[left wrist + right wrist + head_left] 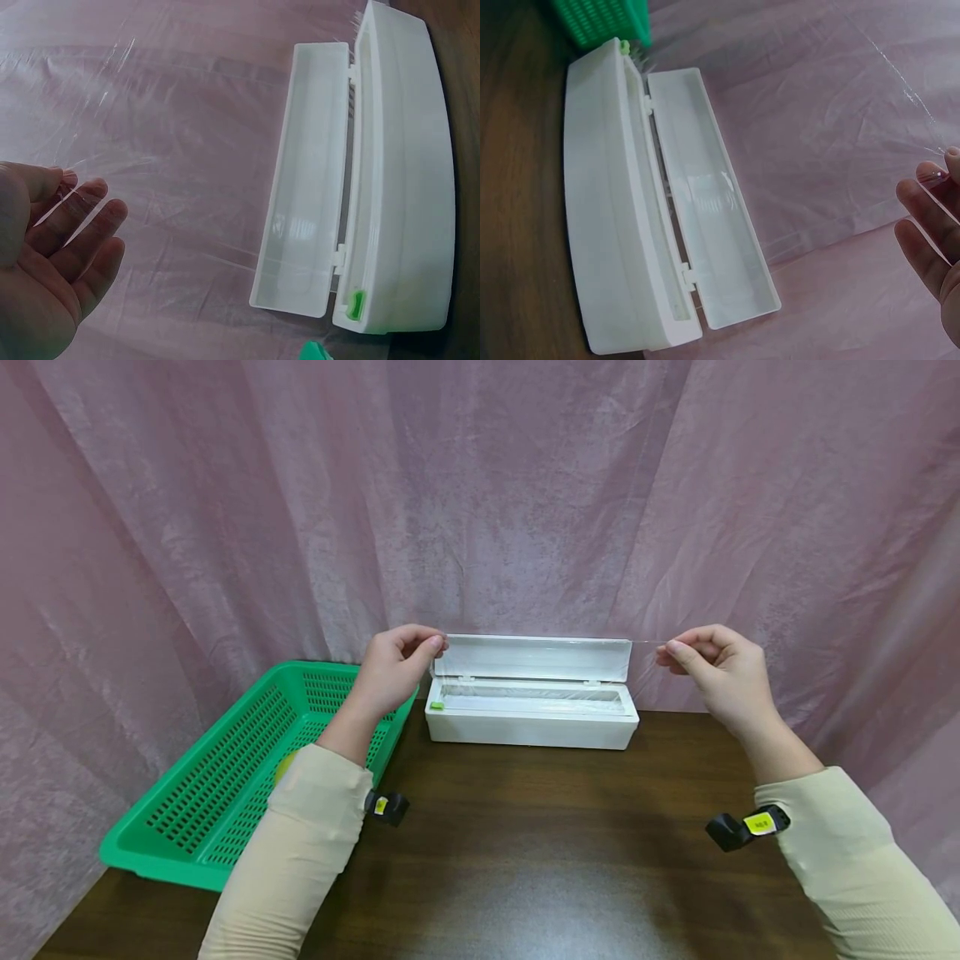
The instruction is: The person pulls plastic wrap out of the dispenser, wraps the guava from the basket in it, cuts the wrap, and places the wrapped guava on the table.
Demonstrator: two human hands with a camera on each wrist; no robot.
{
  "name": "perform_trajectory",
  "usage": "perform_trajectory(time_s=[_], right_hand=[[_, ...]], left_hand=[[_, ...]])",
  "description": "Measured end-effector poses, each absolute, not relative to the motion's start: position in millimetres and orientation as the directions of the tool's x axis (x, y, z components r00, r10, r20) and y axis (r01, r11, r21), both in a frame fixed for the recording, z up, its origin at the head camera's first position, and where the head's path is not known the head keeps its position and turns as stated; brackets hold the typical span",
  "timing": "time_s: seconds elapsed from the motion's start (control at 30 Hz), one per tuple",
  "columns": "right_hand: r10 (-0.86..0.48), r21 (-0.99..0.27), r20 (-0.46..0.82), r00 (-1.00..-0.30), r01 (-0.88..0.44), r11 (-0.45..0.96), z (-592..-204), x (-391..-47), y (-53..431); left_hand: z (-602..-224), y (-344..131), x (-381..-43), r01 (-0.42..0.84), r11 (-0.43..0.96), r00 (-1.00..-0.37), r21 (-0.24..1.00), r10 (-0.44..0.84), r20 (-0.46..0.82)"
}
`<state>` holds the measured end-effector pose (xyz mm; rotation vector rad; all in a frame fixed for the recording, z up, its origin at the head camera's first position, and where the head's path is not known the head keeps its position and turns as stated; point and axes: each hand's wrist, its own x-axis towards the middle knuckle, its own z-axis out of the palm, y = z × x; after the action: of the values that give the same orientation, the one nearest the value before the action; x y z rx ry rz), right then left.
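Note:
A sheet of clear cling film is stretched between my two raised hands, above a white cling film dispenser. My left hand pinches one corner between thumb and index finger. At the other corner my right hand pinches the film the same way. The dispenser's lid stands open, tilted back on its hinges, and film shows inside the box. A small green slider sits at the box's left end. Glossy streaks mark the film in both wrist views.
On the left stands a green perforated basket, partly covered by the left forearm. Something yellow shows inside it beside the sleeve. The brown wooden table lies under everything, with a pink curtain behind.

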<state>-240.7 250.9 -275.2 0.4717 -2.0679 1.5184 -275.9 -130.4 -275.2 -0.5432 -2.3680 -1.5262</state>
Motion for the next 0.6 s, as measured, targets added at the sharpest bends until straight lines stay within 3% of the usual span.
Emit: perform_trajectory(time_s=[0.37,0.6], right_hand=[[0.038,-0.759,0.6,-0.799,-0.554,0.342,-272.1,-239.9,250.9],[0.038,-0.764,0.614,-0.788,-0.582,0.278,-270.4,-239.8,250.8]], left_hand=[[-274.9,-131.6,-274.9,0.473,0.368,-0.88,0.801,0.162,0.446],[-271.6,-132.4,-273.0,0.478,0.367,-0.877,0.798,0.16,0.453]])
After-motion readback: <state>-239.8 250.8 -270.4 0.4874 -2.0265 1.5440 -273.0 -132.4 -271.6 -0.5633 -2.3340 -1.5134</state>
